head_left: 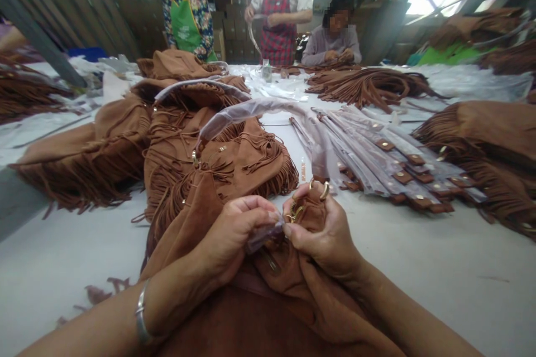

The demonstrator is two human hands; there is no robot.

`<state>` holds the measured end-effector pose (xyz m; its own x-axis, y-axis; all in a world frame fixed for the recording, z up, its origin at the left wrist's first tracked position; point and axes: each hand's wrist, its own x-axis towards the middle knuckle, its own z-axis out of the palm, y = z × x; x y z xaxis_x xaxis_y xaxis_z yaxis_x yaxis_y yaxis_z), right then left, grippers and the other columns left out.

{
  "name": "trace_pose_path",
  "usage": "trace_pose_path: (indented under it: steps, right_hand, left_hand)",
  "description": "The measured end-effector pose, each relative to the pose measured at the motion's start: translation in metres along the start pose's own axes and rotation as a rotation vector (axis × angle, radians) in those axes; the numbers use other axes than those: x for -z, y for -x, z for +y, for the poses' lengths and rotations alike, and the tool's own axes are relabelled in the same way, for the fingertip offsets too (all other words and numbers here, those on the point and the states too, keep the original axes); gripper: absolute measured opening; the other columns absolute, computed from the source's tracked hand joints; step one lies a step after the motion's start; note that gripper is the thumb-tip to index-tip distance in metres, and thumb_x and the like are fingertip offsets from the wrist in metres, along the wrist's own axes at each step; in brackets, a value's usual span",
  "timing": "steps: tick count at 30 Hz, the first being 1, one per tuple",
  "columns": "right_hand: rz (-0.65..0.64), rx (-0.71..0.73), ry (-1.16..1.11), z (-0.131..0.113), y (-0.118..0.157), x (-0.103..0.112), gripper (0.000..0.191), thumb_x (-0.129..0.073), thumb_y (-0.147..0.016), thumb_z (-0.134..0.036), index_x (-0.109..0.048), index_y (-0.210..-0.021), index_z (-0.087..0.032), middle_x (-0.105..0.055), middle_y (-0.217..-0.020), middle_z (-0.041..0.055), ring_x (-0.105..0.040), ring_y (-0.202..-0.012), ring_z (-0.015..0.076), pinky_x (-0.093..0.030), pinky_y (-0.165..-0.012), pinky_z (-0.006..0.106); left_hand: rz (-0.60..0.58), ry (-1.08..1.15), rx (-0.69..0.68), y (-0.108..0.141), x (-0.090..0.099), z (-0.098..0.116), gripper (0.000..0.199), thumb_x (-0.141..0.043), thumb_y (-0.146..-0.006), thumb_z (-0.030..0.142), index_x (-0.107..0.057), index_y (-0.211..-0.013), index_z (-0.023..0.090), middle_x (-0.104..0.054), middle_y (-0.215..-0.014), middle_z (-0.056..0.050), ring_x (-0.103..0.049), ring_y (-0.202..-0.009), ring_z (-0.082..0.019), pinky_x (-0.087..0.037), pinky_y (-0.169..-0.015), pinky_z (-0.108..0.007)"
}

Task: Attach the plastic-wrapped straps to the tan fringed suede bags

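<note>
A brown suede bag (pixel 201 201) with fringes lies before me, its plastic-wrapped handle (pixel 259 109) arching above. My left hand (pixel 238 228) is closed in a pinch on a piece of clear plastic wrap (pixel 263 237), close to the other hand's fingertips. On the right, my right hand (pixel 326 234) grips the bag's edge near the handle's end, with gold rings (pixel 324 191) showing beside its fingers. Between the two hands are small gold metal parts (pixel 296 212); how they are joined is partly hidden by my fingers.
More fringed brown bags (pixel 84 150) lie at the left and another bag (pixel 481 128) at the right. Plastic-wrapped straps (pixel 377 162) with brown ends are piled right of centre. Brown fringe strips (pixel 377 86) lie farther back. Several people, one in a checked apron (pixel 278 22), are across the table (pixel 439 279).
</note>
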<state>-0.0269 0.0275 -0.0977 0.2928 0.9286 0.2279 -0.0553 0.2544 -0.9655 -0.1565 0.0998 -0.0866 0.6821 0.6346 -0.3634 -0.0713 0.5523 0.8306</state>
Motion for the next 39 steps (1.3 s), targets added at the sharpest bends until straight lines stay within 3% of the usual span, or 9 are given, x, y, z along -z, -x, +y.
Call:
trace_pose_path:
  steps: [8, 11, 13, 18, 24, 29, 32, 35, 39]
  right_hand:
    - [-0.124, 0.077, 0.072, -0.004, 0.008, 0.001, 0.035, -0.058, -0.070, -0.003, -0.040, -0.094, -0.021, -0.053, -0.082, -0.0006, -0.057, -0.071, 0.0103, -0.051, -0.064, 0.021]
    - [-0.159, 0.069, 0.123, -0.005, 0.009, 0.002, 0.034, -0.059, -0.070, -0.005, -0.041, -0.094, -0.020, -0.053, -0.084, 0.0014, -0.057, -0.074, 0.0121, -0.052, -0.065, 0.022]
    - [-0.196, 0.062, 0.141, -0.004, 0.008, 0.002, 0.033, -0.060, -0.071, -0.007, -0.041, -0.095, -0.020, -0.053, -0.086, 0.0021, -0.057, -0.075, 0.0127, -0.052, -0.067, 0.023]
    - [-0.231, 0.129, 0.141, -0.001, 0.006, 0.003, 0.035, -0.061, -0.073, -0.008, -0.043, -0.100, -0.021, -0.055, -0.098, 0.0046, -0.057, -0.095, 0.0177, -0.051, -0.083, 0.029]
    - [-0.255, 0.113, 0.247, -0.004, 0.006, 0.008, 0.037, -0.063, -0.073, -0.007, -0.045, -0.104, -0.020, -0.058, -0.096, 0.0048, -0.060, -0.088, 0.0183, -0.051, -0.082, 0.031]
    - [-0.250, 0.125, 0.332, -0.006, 0.005, 0.012, 0.035, -0.064, -0.074, -0.011, -0.045, -0.103, -0.019, -0.058, -0.094, 0.0050, -0.060, -0.086, 0.0188, -0.052, -0.079, 0.031]
    - [-0.238, 0.145, 0.375, -0.006, 0.005, 0.014, 0.034, -0.064, -0.075, -0.012, -0.046, -0.103, -0.019, -0.058, -0.092, 0.0046, -0.060, -0.084, 0.0184, -0.052, -0.077, 0.030]
    - [-0.218, 0.154, 0.396, -0.006, 0.005, 0.013, 0.030, -0.064, -0.076, -0.014, -0.048, -0.101, -0.019, -0.060, -0.092, 0.0047, -0.060, -0.083, 0.0185, -0.052, -0.076, 0.029]
    - [-0.197, 0.191, 0.412, -0.005, 0.006, 0.009, 0.029, -0.063, -0.076, -0.014, -0.049, -0.101, -0.019, -0.060, -0.094, 0.0049, -0.061, -0.086, 0.0182, -0.052, -0.079, 0.029]
  left_hand:
    - [-0.317, 0.104, 0.310, -0.008, 0.012, 0.004, 0.006, -0.054, -0.067, 0.015, -0.056, -0.068, 0.010, -0.062, -0.060, -0.008, -0.060, -0.047, -0.015, -0.046, -0.045, -0.021]
    - [-0.394, 0.189, 0.335, -0.010, 0.014, 0.003, 0.004, -0.052, -0.067, 0.013, -0.055, -0.067, 0.010, -0.062, -0.060, -0.007, -0.059, -0.046, -0.014, -0.047, -0.041, -0.021]
    - [-0.389, 0.227, 0.306, -0.010, 0.013, 0.004, 0.004, -0.052, -0.065, 0.009, -0.056, -0.068, 0.010, -0.059, -0.057, -0.005, -0.057, -0.044, -0.012, -0.044, -0.038, -0.017]
    - [-0.395, 0.226, 0.274, -0.006, 0.009, 0.006, 0.037, -0.053, -0.064, 0.002, -0.060, -0.099, 0.012, -0.062, -0.072, -0.003, -0.051, -0.042, -0.004, -0.037, -0.039, -0.011]
    - [-0.374, 0.232, 0.230, -0.005, 0.013, 0.001, 0.016, -0.058, -0.066, 0.007, -0.062, -0.081, 0.007, -0.055, -0.055, 0.000, -0.047, -0.041, -0.005, -0.032, -0.037, -0.013]
    - [-0.363, 0.265, 0.224, -0.004, 0.013, -0.002, 0.014, -0.058, -0.069, 0.008, -0.060, -0.083, 0.009, -0.055, -0.062, -0.001, -0.044, -0.041, -0.003, -0.031, -0.038, -0.014]
    - [-0.353, 0.250, 0.201, -0.002, 0.013, -0.001, 0.006, -0.060, -0.069, 0.008, -0.056, -0.073, 0.010, -0.056, -0.064, -0.002, -0.046, -0.044, -0.003, -0.033, -0.040, -0.013]
    - [-0.311, 0.214, 0.205, -0.002, 0.013, 0.001, 0.014, -0.064, -0.067, 0.010, -0.050, -0.069, 0.011, -0.053, -0.060, 0.000, -0.048, -0.044, -0.003, -0.033, -0.040, -0.012]
    - [-0.256, 0.157, 0.190, -0.001, 0.010, 0.004, 0.024, -0.066, -0.063, 0.010, -0.046, -0.076, 0.014, -0.053, -0.062, 0.001, -0.049, -0.044, -0.005, -0.034, -0.037, -0.012]
